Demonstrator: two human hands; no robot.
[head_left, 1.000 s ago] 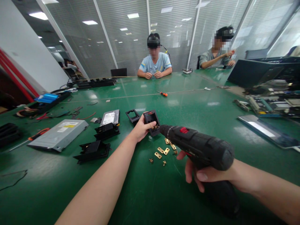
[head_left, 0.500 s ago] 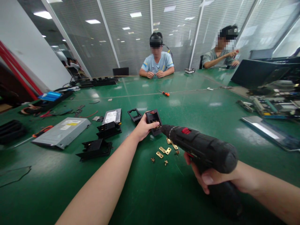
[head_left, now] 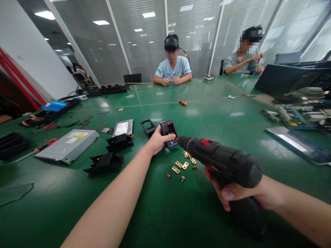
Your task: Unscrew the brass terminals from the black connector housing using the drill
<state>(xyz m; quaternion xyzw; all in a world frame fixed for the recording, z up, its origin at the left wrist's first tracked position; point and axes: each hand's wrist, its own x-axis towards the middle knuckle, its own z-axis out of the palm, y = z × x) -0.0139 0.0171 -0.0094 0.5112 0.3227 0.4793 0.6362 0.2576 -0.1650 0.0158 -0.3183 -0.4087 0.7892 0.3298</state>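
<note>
My left hand (head_left: 157, 141) grips a small black plastic housing (head_left: 169, 132), held tilted just above the green table (head_left: 160, 206). My right hand (head_left: 239, 194) is wrapped around the handle of a black cordless drill (head_left: 222, 162) with a red switch. The drill's nose points left into the housing's lower right side. Under the drill's nose, several small brass plates and screws (head_left: 181, 166) lie loose on the table.
Left of my arm lie black plastic parts (head_left: 104, 164), a hard drive (head_left: 123, 128), a black frame (head_left: 148, 125) and a silver optical drive (head_left: 67, 145). Circuit boards (head_left: 300, 113) and a metal panel (head_left: 297, 144) sit at right. An orange screwdriver (head_left: 181, 102) lies farther off. Two people sit across the table.
The view shifted slightly. The drill's nose stays at the housing; my right fingers have closed more tightly around the handle.
</note>
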